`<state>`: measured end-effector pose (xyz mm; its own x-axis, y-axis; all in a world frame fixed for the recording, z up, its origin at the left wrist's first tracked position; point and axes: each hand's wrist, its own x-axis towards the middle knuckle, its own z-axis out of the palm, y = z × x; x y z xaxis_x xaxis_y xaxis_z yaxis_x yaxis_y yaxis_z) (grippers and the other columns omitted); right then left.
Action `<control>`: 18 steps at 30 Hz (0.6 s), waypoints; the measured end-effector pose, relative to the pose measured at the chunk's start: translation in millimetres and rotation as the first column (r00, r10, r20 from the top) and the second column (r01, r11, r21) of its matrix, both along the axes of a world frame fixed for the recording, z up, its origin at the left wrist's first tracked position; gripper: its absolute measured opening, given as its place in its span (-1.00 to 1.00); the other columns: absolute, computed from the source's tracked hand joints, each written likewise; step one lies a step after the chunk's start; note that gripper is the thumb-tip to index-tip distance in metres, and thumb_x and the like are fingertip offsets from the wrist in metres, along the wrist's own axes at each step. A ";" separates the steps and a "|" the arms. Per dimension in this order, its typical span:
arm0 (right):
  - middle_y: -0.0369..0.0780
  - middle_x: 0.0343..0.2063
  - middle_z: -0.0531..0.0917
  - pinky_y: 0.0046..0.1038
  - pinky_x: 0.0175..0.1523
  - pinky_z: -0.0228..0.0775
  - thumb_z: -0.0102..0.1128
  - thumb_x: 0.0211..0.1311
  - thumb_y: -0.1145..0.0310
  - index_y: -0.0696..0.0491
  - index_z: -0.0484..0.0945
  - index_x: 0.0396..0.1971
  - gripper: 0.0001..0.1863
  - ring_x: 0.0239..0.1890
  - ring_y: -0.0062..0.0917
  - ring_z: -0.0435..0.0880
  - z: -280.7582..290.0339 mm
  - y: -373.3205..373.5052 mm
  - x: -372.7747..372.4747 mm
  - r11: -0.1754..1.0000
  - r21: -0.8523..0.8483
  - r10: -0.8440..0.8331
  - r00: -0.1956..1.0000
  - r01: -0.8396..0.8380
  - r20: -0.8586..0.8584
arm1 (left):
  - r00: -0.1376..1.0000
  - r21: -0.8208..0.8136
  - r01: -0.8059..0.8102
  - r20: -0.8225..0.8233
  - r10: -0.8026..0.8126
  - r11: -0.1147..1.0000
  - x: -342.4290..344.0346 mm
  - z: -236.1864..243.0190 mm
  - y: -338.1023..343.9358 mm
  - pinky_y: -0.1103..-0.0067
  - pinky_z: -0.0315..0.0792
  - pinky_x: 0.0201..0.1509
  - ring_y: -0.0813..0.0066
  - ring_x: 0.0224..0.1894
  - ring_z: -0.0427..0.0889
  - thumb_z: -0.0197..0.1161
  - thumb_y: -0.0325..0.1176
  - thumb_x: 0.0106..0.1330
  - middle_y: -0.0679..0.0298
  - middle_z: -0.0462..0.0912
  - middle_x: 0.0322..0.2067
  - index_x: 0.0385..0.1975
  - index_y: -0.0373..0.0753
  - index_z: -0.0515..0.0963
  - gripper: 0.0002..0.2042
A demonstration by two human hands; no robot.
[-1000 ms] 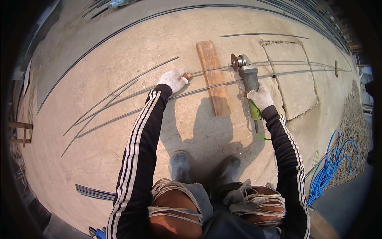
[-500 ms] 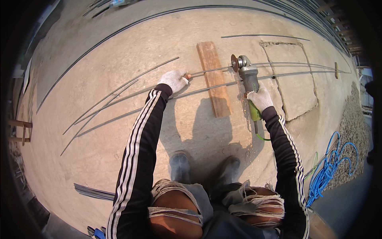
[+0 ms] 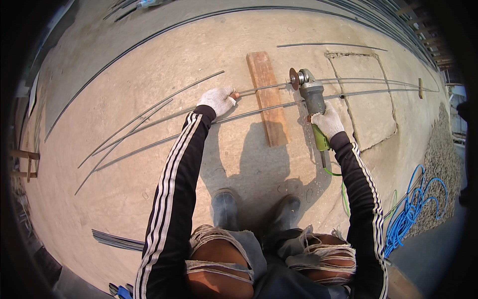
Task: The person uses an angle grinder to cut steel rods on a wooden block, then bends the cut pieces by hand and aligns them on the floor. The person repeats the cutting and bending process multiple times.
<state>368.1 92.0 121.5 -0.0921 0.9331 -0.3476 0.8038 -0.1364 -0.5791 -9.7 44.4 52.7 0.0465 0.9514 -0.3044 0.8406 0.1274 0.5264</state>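
My left hand, in a white work glove, is closed around a long thin steel rod. That rod crosses over a wooden plank lying on the concrete. In my right hand, also gloved, is an angle grinder with a green rear body. Its cutting disc is at the held rod, just right of the plank; whether it touches cannot be made out. A second rod runs across the plank nearer to me. Two shorter rods lie crossed at the left.
A loose rod lies beyond the plank. Long bars curve along the far side. A bundle of cut rods is at the near left. Blue hose or cable is coiled by gravel at right. The grinder's green cord trails toward me.
The angle grinder's rear end has swung slightly to the right with my right hand, and more green cord shows. My left hand stays on the rod in the same place.
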 end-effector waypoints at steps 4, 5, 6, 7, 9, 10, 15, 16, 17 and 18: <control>0.00 -0.19 0.76 -0.28 0.05 0.57 0.47 -0.06 0.27 0.16 0.57 0.03 -0.41 -0.10 -0.21 0.77 3.2 -1.6 0.6 1.000 -0.003 0.021 0.999 -0.021 0.025 | 1.000 -0.011 -0.018 -0.013 0.018 1.000 -0.1 -3.4 0.3 0.11 0.52 -0.04 -0.18 -0.09 0.70 0.12 0.07 0.49 -0.12 0.72 -0.25 -0.06 -0.10 0.63 -0.62; 0.00 -0.19 0.76 -0.28 0.05 0.57 0.47 -0.06 0.27 0.15 0.57 0.04 -0.41 -0.09 -0.20 0.77 2.6 -1.9 1.0 1.000 -0.015 0.017 1.000 -0.017 0.021 | 1.000 -0.007 -0.004 -0.017 0.004 1.000 -0.4 -3.8 1.0 0.11 0.52 -0.04 -0.18 -0.09 0.70 0.12 0.07 0.49 -0.12 0.72 -0.25 -0.06 -0.10 0.63 -0.62; 0.00 -0.19 0.76 -0.28 0.05 0.58 0.47 -0.05 0.27 0.15 0.57 0.04 -0.41 -0.09 -0.20 0.77 1.1 -0.8 0.4 1.000 -0.001 0.014 1.000 -0.014 0.028 | 1.000 0.008 0.003 -0.020 -0.003 1.000 -0.5 -4.4 1.2 0.11 0.52 -0.05 -0.18 -0.10 0.70 0.12 0.08 0.49 -0.12 0.72 -0.25 -0.05 -0.10 0.63 -0.62; 0.00 -0.19 0.76 -0.28 0.05 0.58 0.47 -0.05 0.26 0.15 0.57 0.04 -0.41 -0.09 -0.19 0.77 -0.5 0.2 -0.2 1.000 0.011 0.012 0.999 -0.012 0.030 | 1.000 -0.012 0.007 -0.028 -0.008 1.000 -0.2 -5.0 0.8 0.10 0.52 -0.05 -0.19 -0.10 0.70 0.11 0.08 0.49 -0.12 0.72 -0.25 -0.06 -0.10 0.63 -0.61; 0.00 -0.19 0.76 -0.27 0.04 0.58 0.46 -0.04 0.26 0.15 0.57 0.04 -0.41 -0.09 -0.19 0.77 -2.8 1.8 -1.6 0.999 0.041 0.009 1.000 -0.010 0.027 | 0.999 -0.023 0.003 -0.041 -0.004 1.000 -0.2 -5.9 2.2 0.09 0.52 -0.05 -0.19 -0.10 0.70 0.10 0.09 0.50 -0.12 0.72 -0.26 -0.06 -0.11 0.62 -0.60; 0.00 -0.19 0.76 -0.27 0.04 0.58 0.46 -0.04 0.26 0.15 0.57 0.04 -0.41 -0.09 -0.19 0.77 -3.5 1.2 -2.1 0.999 0.052 0.010 1.000 -0.012 0.025 | 0.999 -0.019 0.002 -0.048 -0.003 1.000 0.5 -6.4 1.4 0.09 0.52 -0.06 -0.19 -0.11 0.70 0.10 0.10 0.50 -0.12 0.72 -0.26 -0.07 -0.11 0.62 -0.60; 0.00 -0.20 0.76 -0.27 0.04 0.58 0.46 -0.05 0.26 0.15 0.57 0.04 -0.41 -0.10 -0.19 0.77 1.8 -0.1 -1.8 1.000 0.002 -0.005 1.000 0.005 0.017 | 0.999 -0.005 0.007 -0.045 -0.008 1.000 0.9 -2.2 1.2 0.08 0.52 -0.07 -0.20 -0.11 0.70 0.07 0.10 0.52 -0.12 0.72 -0.26 -0.06 -0.12 0.60 -0.59; 0.00 -0.20 0.76 -0.28 0.04 0.58 0.46 -0.05 0.26 0.16 0.57 0.04 -0.41 -0.10 -0.19 0.77 3.0 -0.1 -2.0 1.000 0.013 0.002 1.000 -0.002 0.001 | 0.999 -0.003 0.009 -0.042 -0.009 1.000 1.0 -0.5 1.4 0.09 0.52 -0.07 -0.20 -0.11 0.70 0.07 0.10 0.52 -0.13 0.72 -0.26 -0.05 -0.11 0.60 -0.60; 0.01 -0.20 0.76 -0.28 0.03 0.59 0.46 -0.06 0.27 0.16 0.56 0.04 -0.41 -0.10 -0.20 0.77 3.8 -0.4 -2.1 1.000 0.021 0.010 1.000 -0.010 -0.016 | 0.999 -0.009 0.007 -0.038 -0.008 1.000 1.2 0.9 0.4 0.09 0.52 -0.07 -0.20 -0.11 0.70 0.06 0.09 0.52 -0.13 0.71 -0.27 -0.04 -0.11 0.59 -0.60; 0.00 -0.21 0.76 -0.28 0.03 0.59 0.47 -0.06 0.27 0.16 0.56 0.04 -0.40 -0.11 -0.20 0.77 4.0 -1.0 -2.7 1.000 0.010 -0.004 1.000 0.004 -0.010 | 0.999 -0.013 0.003 -0.032 -0.004 1.000 1.4 2.0 -0.6 0.09 0.52 -0.07 -0.19 -0.11 0.70 0.06 0.09 0.52 -0.13 0.71 -0.27 -0.03 -0.10 0.58 -0.61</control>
<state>365.4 91.0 125.5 -0.0914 0.9370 -0.3373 0.7973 -0.1340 -0.5885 -8.3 43.8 54.7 0.0401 0.9471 -0.3183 0.8574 0.1310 0.4977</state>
